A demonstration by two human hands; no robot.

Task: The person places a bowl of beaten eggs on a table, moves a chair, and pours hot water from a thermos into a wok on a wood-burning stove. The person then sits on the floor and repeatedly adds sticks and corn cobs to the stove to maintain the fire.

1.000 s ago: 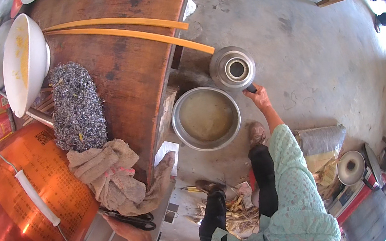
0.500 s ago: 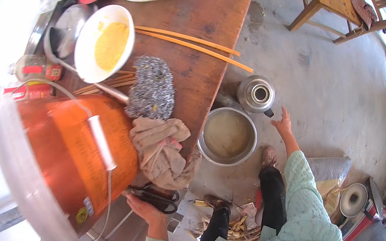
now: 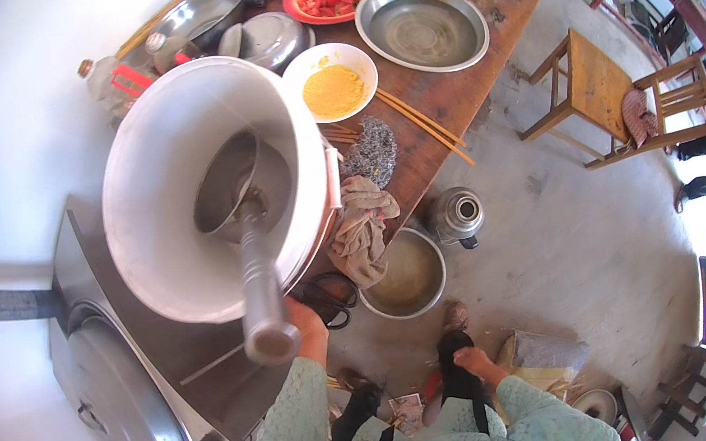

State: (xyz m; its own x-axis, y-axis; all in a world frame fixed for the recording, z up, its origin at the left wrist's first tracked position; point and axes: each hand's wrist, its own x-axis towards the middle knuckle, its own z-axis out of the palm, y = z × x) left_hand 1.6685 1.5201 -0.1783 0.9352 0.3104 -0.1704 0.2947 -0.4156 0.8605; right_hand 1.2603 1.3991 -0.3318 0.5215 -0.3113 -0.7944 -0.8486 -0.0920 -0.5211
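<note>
A tall bucket (image 3: 141, 206), white inside, stands at the left end of the wooden table. Inside it rests a metal ladle (image 3: 255, 262), its handle leaning over the near rim towards me. My left hand (image 3: 307, 326) is beside the handle's end, just below the bucket's rim; the handle hides its fingers, so its grip cannot be made out. Black-handled scissors (image 3: 333, 298) lie right of that hand, below a crumpled beige cloth (image 3: 364, 232). My right hand (image 3: 479, 364) hangs near my knee, fingers curled in, nothing seen in it.
On the table are a white bowl of yellow paste (image 3: 334, 91), chopsticks (image 3: 426, 127), a scouring pad (image 3: 372, 152), a red-rimmed plate (image 3: 293, 1) and a metal basin (image 3: 430, 63). A thermos flask (image 3: 459, 215) and a pot of cloudy liquid (image 3: 403, 281) stand on the floor, a lidded wok (image 3: 119, 392) at left.
The view has swung, and the bucket's inside and the ladle now show. My right hand has drawn back from near the flask, its spread fingers now curled. My left hand is partly hidden.
</note>
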